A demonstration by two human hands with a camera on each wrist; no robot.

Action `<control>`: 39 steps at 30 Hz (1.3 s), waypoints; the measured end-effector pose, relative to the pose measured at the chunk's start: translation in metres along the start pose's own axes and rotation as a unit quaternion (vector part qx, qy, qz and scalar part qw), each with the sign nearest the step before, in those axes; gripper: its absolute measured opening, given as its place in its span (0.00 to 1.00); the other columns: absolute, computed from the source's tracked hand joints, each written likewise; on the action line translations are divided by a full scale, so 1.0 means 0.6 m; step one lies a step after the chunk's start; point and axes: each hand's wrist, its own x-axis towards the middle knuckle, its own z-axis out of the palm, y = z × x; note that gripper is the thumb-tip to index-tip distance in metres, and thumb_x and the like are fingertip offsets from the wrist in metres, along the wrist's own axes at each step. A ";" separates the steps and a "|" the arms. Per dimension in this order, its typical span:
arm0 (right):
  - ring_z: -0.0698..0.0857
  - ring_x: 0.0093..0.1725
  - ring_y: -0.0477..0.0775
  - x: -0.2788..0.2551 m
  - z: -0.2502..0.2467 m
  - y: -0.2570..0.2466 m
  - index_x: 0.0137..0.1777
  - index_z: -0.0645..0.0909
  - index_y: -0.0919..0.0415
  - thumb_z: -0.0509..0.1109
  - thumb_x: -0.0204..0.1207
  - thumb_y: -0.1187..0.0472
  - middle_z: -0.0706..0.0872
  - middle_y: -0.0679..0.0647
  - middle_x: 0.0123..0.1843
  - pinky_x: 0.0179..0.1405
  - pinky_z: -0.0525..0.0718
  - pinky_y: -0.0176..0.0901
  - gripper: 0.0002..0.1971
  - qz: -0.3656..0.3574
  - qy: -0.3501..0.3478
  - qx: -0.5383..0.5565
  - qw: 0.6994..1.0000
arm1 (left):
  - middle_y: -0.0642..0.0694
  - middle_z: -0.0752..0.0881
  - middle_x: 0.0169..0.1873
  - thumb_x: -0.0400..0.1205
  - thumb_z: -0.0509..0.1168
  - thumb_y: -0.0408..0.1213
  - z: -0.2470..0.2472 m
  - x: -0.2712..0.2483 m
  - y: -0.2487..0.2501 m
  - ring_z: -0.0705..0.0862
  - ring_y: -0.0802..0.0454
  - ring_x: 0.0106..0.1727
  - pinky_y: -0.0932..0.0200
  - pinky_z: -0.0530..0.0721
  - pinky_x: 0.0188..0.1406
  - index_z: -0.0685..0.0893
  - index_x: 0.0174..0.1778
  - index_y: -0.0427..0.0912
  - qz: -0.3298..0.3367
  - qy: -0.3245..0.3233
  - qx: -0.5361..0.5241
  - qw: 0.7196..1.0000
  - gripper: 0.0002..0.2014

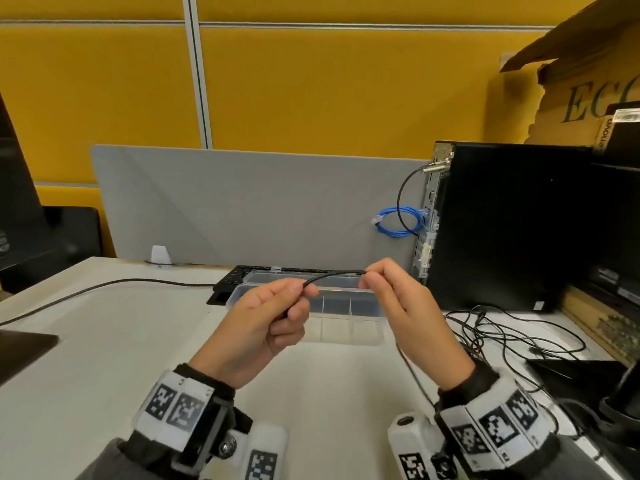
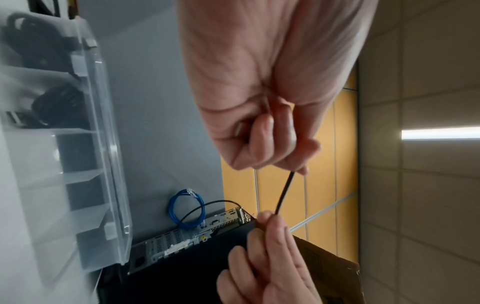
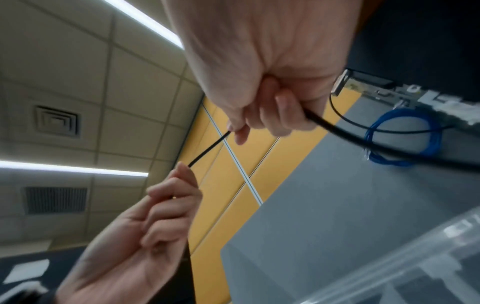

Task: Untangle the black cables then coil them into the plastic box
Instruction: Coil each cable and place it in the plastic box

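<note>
A thin black cable (image 1: 330, 276) (image 2: 284, 191) (image 3: 209, 149) stretches between both hands, raised above the desk. My left hand (image 1: 277, 311) (image 2: 270, 142) (image 3: 166, 197) grips one end in curled fingers. My right hand (image 1: 388, 289) (image 3: 262, 115) (image 2: 270, 236) pinches the other end, and the cable runs on past its fingers (image 3: 288, 115) toward the right. Behind the hands stands the clear plastic box (image 1: 343, 329) (image 2: 78, 164) with dividers; coiled black cables lie in two of its compartments in the left wrist view. A tangle of black cables (image 1: 502, 337) lies on the desk at the right.
A black computer tower (image 1: 512, 223) stands at the right with a blue network cable (image 1: 398, 221) at its back. A keyboard (image 1: 235, 280) sits behind the box. A grey partition (image 1: 242, 202) closes the desk's far edge. A cardboard box (image 1: 581, 81) is at upper right.
</note>
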 end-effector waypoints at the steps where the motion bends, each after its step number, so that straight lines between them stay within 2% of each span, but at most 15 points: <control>1: 0.75 0.32 0.44 0.001 0.001 0.007 0.46 0.77 0.53 0.54 0.84 0.57 0.79 0.50 0.34 0.33 0.73 0.29 0.10 0.004 -0.005 -0.016 1.000 | 0.50 0.75 0.24 0.79 0.63 0.39 -0.001 -0.002 -0.003 0.61 0.63 0.18 0.71 0.64 0.16 0.88 0.38 0.42 -0.007 -0.006 -0.017 1.000 0.10; 3: 0.78 0.35 0.40 -0.003 0.013 0.020 0.48 0.77 0.51 0.54 0.85 0.55 0.81 0.44 0.36 0.36 0.74 0.30 0.10 0.019 -0.047 -0.070 0.996 | 0.48 0.79 0.27 0.78 0.66 0.36 0.002 -0.005 -0.009 0.63 0.63 0.17 0.71 0.66 0.16 0.88 0.41 0.40 -0.016 -0.027 -0.056 0.998 0.06; 5: 0.81 0.42 0.40 -0.015 0.035 0.028 0.52 0.76 0.45 0.52 0.84 0.49 0.84 0.42 0.43 0.44 0.80 0.43 0.10 0.024 -0.124 -0.160 0.979 | 0.46 0.84 0.31 0.75 0.66 0.36 0.004 -0.003 -0.016 0.65 0.62 0.18 0.71 0.68 0.16 0.85 0.47 0.35 -0.012 -0.022 -0.080 0.996 0.09; 8: 0.82 0.56 0.53 -0.039 0.064 0.016 0.60 0.72 0.41 0.49 0.84 0.45 0.85 0.46 0.57 0.53 0.81 0.53 0.13 0.009 -0.271 -0.241 0.932 | 0.47 0.89 0.36 0.79 0.63 0.33 -0.003 0.004 -0.028 0.70 0.61 0.22 0.71 0.72 0.20 0.80 0.54 0.30 0.013 0.070 -0.043 0.997 0.12; 12: 0.81 0.56 0.55 -0.052 0.071 -0.021 0.58 0.76 0.46 0.51 0.85 0.47 0.85 0.49 0.56 0.52 0.80 0.50 0.13 -0.025 -0.377 -0.231 0.897 | 0.41 0.90 0.50 0.85 0.54 0.32 -0.024 0.007 -0.037 0.89 0.51 0.49 0.63 0.87 0.49 0.79 0.61 0.31 0.038 0.158 0.078 0.984 0.13; 14: 0.81 0.50 0.47 -0.041 0.052 -0.034 0.51 0.77 0.44 0.53 0.83 0.46 0.83 0.40 0.46 0.49 0.79 0.48 0.11 -0.041 -0.317 -0.213 0.923 | 0.40 0.90 0.49 0.86 0.55 0.33 -0.024 0.002 -0.040 0.89 0.45 0.53 0.57 0.86 0.55 0.80 0.59 0.32 0.020 0.151 0.201 0.968 0.12; 16: 0.80 0.42 0.39 -0.026 0.033 -0.032 0.46 0.78 0.40 0.55 0.78 0.41 0.82 0.35 0.37 0.45 0.81 0.45 0.11 -0.064 -0.187 -0.175 0.964 | 0.41 0.90 0.44 0.86 0.56 0.38 -0.012 -0.004 -0.039 0.89 0.43 0.47 0.52 0.87 0.52 0.83 0.54 0.34 -0.037 0.062 0.284 0.956 0.13; 19: 0.85 0.43 0.40 -0.010 0.017 -0.003 0.45 0.85 0.43 0.63 0.76 0.43 0.86 0.33 0.40 0.45 0.83 0.40 0.10 -0.076 -0.005 -0.089 0.993 | 0.39 0.89 0.35 0.83 0.52 0.41 0.016 -0.016 -0.026 0.86 0.50 0.29 0.63 0.83 0.29 0.84 0.43 0.34 -0.106 -0.030 0.138 0.984 0.18; 21: 0.85 0.47 0.39 -0.006 0.014 0.020 0.50 0.86 0.44 0.63 0.79 0.48 0.87 0.34 0.46 0.50 0.83 0.40 0.10 -0.049 0.012 -0.112 0.992 | 0.36 0.88 0.33 0.79 0.53 0.44 0.026 -0.019 -0.015 0.84 0.50 0.23 0.64 0.80 0.23 0.88 0.36 0.36 -0.109 -0.023 0.016 0.994 0.21; 24: 0.85 0.50 0.44 -0.012 0.024 0.032 0.55 0.83 0.43 0.57 0.81 0.46 0.88 0.42 0.50 0.55 0.82 0.49 0.13 0.016 -0.209 -0.164 0.964 | 0.34 0.90 0.39 0.80 0.59 0.39 0.024 -0.012 -0.021 0.89 0.44 0.35 0.62 0.86 0.33 0.89 0.42 0.33 -0.031 0.014 -0.051 0.998 0.16; 26: 0.83 0.51 0.42 -0.023 0.038 0.016 0.55 0.83 0.44 0.56 0.82 0.46 0.86 0.39 0.51 0.59 0.79 0.44 0.14 0.022 -0.352 -0.151 0.924 | 0.35 0.90 0.47 0.81 0.57 0.38 0.014 -0.002 -0.035 0.89 0.42 0.50 0.59 0.88 0.48 0.83 0.53 0.31 0.027 0.063 -0.012 0.998 0.15; 28: 0.81 0.45 0.37 -0.032 0.048 -0.005 0.52 0.84 0.46 0.56 0.82 0.45 0.85 0.33 0.43 0.55 0.78 0.41 0.14 -0.006 -0.406 -0.142 0.903 | 0.39 0.90 0.50 0.83 0.56 0.36 -0.004 0.006 -0.047 0.89 0.47 0.54 0.59 0.86 0.55 0.81 0.58 0.33 0.065 0.127 0.099 0.985 0.15; 31: 0.79 0.33 0.41 -0.024 0.036 -0.021 0.41 0.85 0.47 0.59 0.77 0.40 0.82 0.36 0.28 0.42 0.79 0.41 0.17 -0.044 -0.262 -0.142 0.953 | 0.43 0.90 0.42 0.85 0.52 0.40 -0.018 0.000 -0.045 0.90 0.53 0.42 0.62 0.85 0.45 0.83 0.53 0.34 0.033 0.111 0.277 0.954 0.16; 34: 0.82 0.35 0.46 -0.011 0.013 -0.005 0.39 0.85 0.44 0.62 0.69 0.33 0.85 0.41 0.33 0.37 0.81 0.48 0.18 -0.089 -0.055 -0.123 0.987 | 0.40 0.87 0.31 0.85 0.46 0.50 0.001 -0.012 -0.034 0.85 0.49 0.28 0.63 0.78 0.32 0.81 0.44 0.33 -0.079 -0.038 0.224 0.971 0.26; 39: 0.84 0.41 0.51 -0.010 0.035 0.010 0.42 0.87 0.41 0.66 0.70 0.38 0.88 0.42 0.39 0.43 0.82 0.52 0.12 -0.058 -0.063 -0.001 0.996 | 0.48 0.83 0.23 0.80 0.57 0.38 0.000 -0.021 -0.023 0.73 0.59 0.14 0.64 0.73 0.33 0.83 0.44 0.37 -0.085 -0.126 0.150 0.977 0.11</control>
